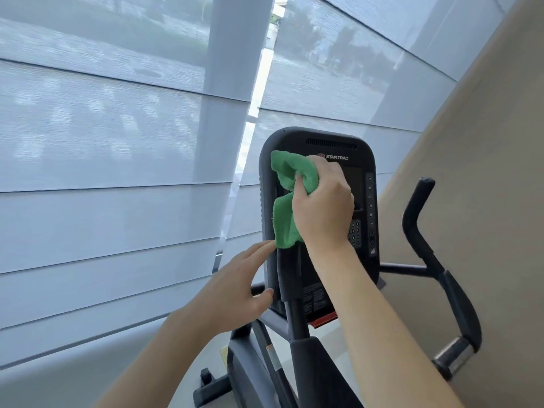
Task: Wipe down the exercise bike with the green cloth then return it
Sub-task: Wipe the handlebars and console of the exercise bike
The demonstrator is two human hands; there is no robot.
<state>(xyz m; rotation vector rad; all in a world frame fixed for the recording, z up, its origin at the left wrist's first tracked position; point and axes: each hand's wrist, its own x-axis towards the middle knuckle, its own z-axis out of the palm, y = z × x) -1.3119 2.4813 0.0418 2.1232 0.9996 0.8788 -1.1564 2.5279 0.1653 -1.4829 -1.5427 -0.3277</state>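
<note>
Exercise bike (297, 348) fills the lower middle and right of the view, its upright console (362, 207) standing tall on the mast, long axis running near to far up the frame, with window blinds (117, 142) behind it and a beige wall (485, 142) to the right. A bent handlebar (424, 231) rises on the right side, well apart from both hands. The green cloth (284, 219) lies bunched against the left half of the console face, hanging down toward its lower left edge. The right hand (323, 207) has its fingers curled round the cloth's upper part and presses it to the screen, so the unwiped face lies to the right of the grip and below it. The left hand (238, 284) rests with straight fingers on the console's near left edge, fingertips just beside the cloth's lower corner, seemingly steadying it. The right hand is clearly the one placed to sweep across.
</note>
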